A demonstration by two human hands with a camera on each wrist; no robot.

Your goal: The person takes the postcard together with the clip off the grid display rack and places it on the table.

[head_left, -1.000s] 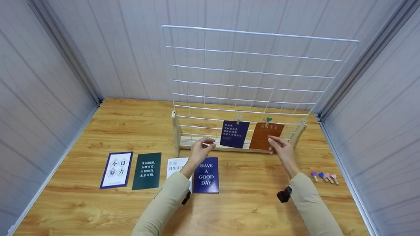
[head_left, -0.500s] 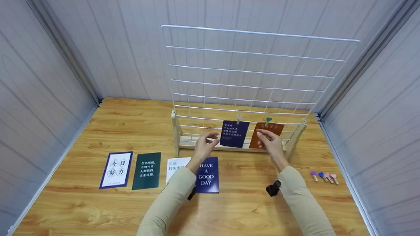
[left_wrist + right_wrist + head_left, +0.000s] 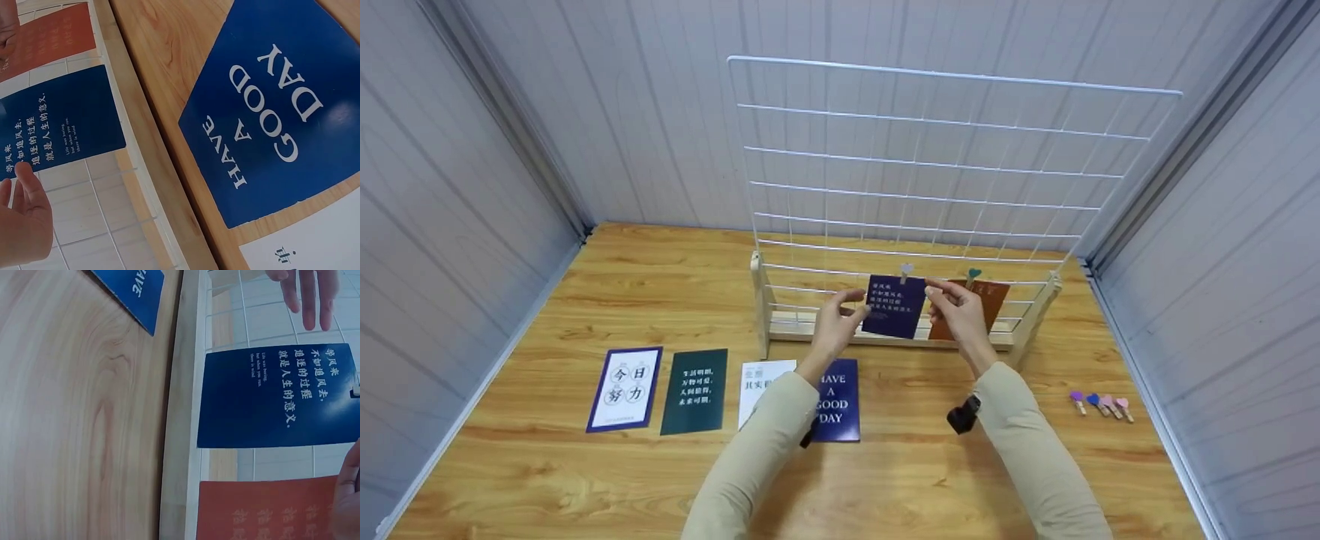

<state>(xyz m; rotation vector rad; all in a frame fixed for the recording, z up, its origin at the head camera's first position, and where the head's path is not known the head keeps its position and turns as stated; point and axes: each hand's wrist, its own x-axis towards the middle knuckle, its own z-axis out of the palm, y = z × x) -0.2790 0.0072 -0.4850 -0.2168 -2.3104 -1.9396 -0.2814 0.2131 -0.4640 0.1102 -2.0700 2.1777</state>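
Observation:
A navy card with white writing hangs on the white wire grid, held by a clip with a pale heart. My left hand is at its left edge, the thumb tip overlapping that edge in the left wrist view. In the right wrist view, the left fingers extend toward the card with a gap between. My right hand is by the card's upper right edge, fingers bent loosely. It partly covers an orange card, which hangs from a clip with a green heart.
On the wooden table lie a purple-bordered card, a green card, a white card partly under my left sleeve, and a blue "HAVE A GOOD DAY" card. Several heart clips lie at right. Wooden feet support the grid.
My right hand has moved left from in front of the orange card to the navy card's right edge. The left hand has shifted slightly right and up to its left edge.

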